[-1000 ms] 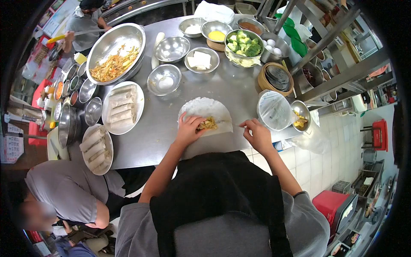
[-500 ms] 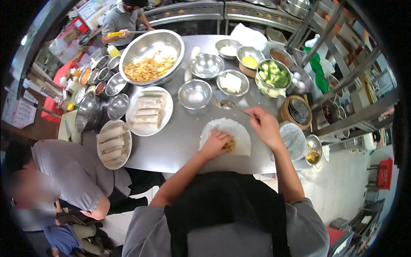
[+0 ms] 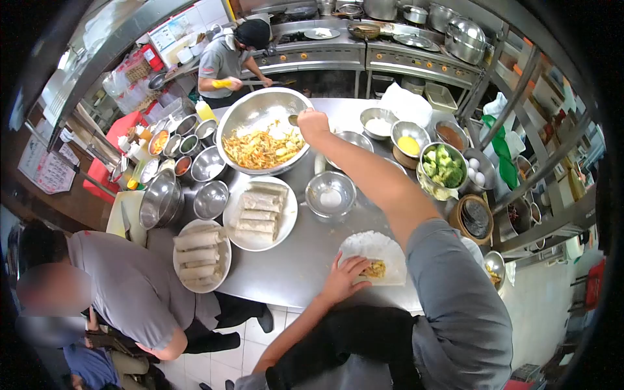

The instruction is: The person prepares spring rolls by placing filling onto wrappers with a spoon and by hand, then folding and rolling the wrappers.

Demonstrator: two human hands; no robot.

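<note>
My left hand (image 3: 346, 276) lies with fingers apart on a thin white wrapper (image 3: 372, 247), beside a small mound of filling (image 3: 374, 268). My right hand (image 3: 314, 125) reaches far across the table to the right rim of the large steel bowl (image 3: 244, 114), its fingers closed on a spoon (image 3: 293, 119). Shredded filling (image 3: 263, 148) lies in that bowl. Two white plates, one round (image 3: 292, 211) and one oval (image 3: 225, 260), hold several pale rolls. My right arm partly covers some bowls behind it.
Bowls of broccoli (image 3: 444, 166), yellow liquid (image 3: 409, 145) and eggs (image 3: 478, 170) stand at the right, near metal shelving (image 3: 546, 221). One person (image 3: 130, 279) is at the left; another (image 3: 224, 65) stands across the table, holding a yellow handle.
My right hand has moved from the table's right side to the large bowl, carrying the spoon picked up half a second ago. My left hand stays at the wrapper. The view has shifted.
</note>
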